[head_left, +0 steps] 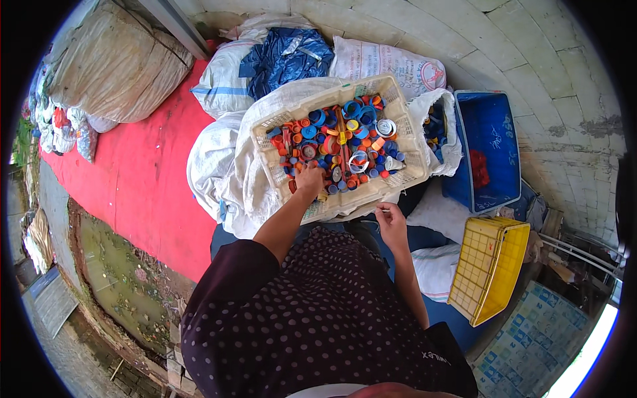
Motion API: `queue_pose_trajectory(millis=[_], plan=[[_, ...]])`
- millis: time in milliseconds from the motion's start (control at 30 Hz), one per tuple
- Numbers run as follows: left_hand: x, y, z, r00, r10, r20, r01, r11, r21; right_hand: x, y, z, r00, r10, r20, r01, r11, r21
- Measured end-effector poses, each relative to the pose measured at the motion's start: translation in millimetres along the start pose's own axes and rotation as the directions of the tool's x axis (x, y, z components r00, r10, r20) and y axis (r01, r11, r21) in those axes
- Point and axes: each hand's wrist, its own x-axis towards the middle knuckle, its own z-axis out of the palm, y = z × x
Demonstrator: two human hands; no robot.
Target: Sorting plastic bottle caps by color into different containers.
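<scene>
A cream plastic basket (271,166) in front of me holds many loose plastic bottle caps (330,146), mostly blue, orange and red, with some white and yellow. My left hand (310,180) reaches into its near left part, fingers curled down among the caps. Whatever is under those fingertips is hidden. Just outside the basket's near right edge, my right hand (392,220) is closed in a pinch. A small pale bit shows at its fingertips, too small to name.
White woven sacks (215,159) lie left of and behind the basket. To its right are an open sack (449,152) of dark caps, a blue crate (496,179) with something red inside, and a tilted yellow crate (488,265). A red sheet (149,179) covers the left side.
</scene>
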Motion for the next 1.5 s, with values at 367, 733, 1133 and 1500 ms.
queue_pose_trajectory(millis=[367,733,1133,1500], plan=[[-10.7,-8.0,6.8,0.999,0.052,0.008,-0.052,0.983,0.174,27.0,-10.2,-6.7,0.979,-0.047,0.2,0.053,0.998,-0.027],[-89.0,-28.2,-14.3,0.918,-0.014,-0.397,-0.061,0.983,-0.175,108.7,-57.2,66.0,0.706,-0.27,0.655,0.405,0.912,-0.061],[-197.1,-28.6,-10.9,0.815,-0.398,-0.421,-0.006,0.72,-0.694,111.5,15.1,174.5,0.6,0.189,0.777,0.536,0.626,-0.566],[-192.5,-48.5,-21.3,0.835,-0.4,-0.379,-0.088,0.582,-0.809,120.2,-0.4,178.3,0.746,-0.12,0.655,0.351,0.906,-0.234]])
